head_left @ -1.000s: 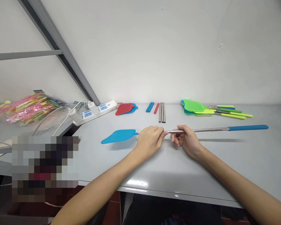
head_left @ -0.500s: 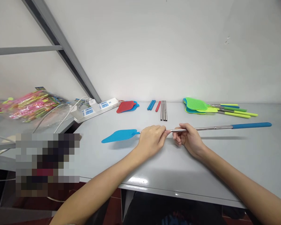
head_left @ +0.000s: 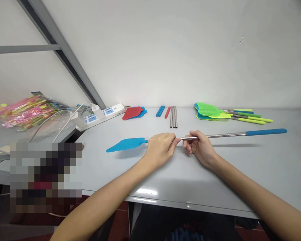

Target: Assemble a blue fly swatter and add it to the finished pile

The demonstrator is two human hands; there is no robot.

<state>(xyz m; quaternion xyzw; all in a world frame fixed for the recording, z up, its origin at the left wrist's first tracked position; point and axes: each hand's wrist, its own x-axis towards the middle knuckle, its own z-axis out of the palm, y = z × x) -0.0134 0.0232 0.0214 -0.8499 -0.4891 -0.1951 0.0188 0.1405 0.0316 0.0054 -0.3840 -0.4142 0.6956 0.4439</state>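
A blue fly swatter (head_left: 126,144) with a long metal rod and a blue grip (head_left: 266,132) is held level just above the table. My left hand (head_left: 161,147) is closed around the rod close to the blue flap, its back facing up. My right hand (head_left: 200,147) is turned palm inward, with the rod lying between its thumb and curled fingers near the middle. Behind the hands lie several metal rods (head_left: 173,117), a red grip (head_left: 167,112) and two blue grips (head_left: 160,111). A red swatter head (head_left: 132,113) rests partly over a blue one.
A pile of fly swatters with green, yellow and blue heads (head_left: 208,111) lies at the back right. At the back left is a white power strip (head_left: 107,112) with plugs and cables. Bagged colourful items (head_left: 27,112) lie further left, by a grey metal frame (head_left: 72,63).
The view has shifted slightly, so everything sits a little further left. Both hands keep their hold on the blue fly swatter, with hardly any other movement.
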